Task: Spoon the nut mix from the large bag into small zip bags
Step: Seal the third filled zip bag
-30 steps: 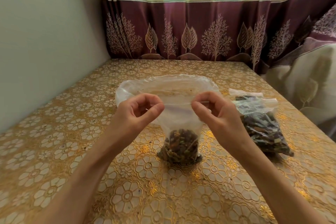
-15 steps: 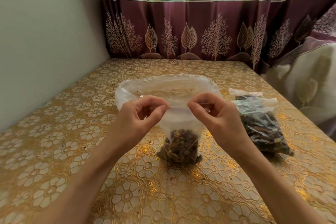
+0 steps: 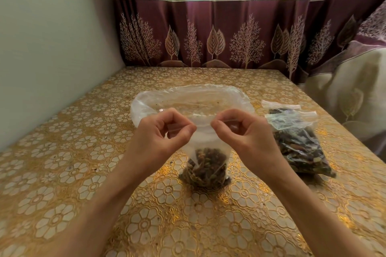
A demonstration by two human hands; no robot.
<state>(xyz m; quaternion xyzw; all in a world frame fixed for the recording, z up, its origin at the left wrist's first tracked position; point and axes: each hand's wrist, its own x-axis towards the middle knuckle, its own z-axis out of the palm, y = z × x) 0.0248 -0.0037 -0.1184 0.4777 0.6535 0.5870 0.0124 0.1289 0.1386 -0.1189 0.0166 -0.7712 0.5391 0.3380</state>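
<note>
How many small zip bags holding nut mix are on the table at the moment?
3: one small zip bag pinched by both hands at centre, and two filled bags stacked at right; more may be hidden.

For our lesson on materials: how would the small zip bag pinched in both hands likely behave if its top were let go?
The small zip bag is thin clear film, so its empty upper part would probably flop over. The nut mix sits low, so the base would likely stay put on the table. It probably feels light: it looks under half full.

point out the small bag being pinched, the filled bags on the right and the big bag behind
small zip bag (image 3: 205, 170): head view, nut-filled bottom
filled zip bags (image 3: 300, 148): head view, dark contents
large bag (image 3: 146, 102): head view, left rim
</note>
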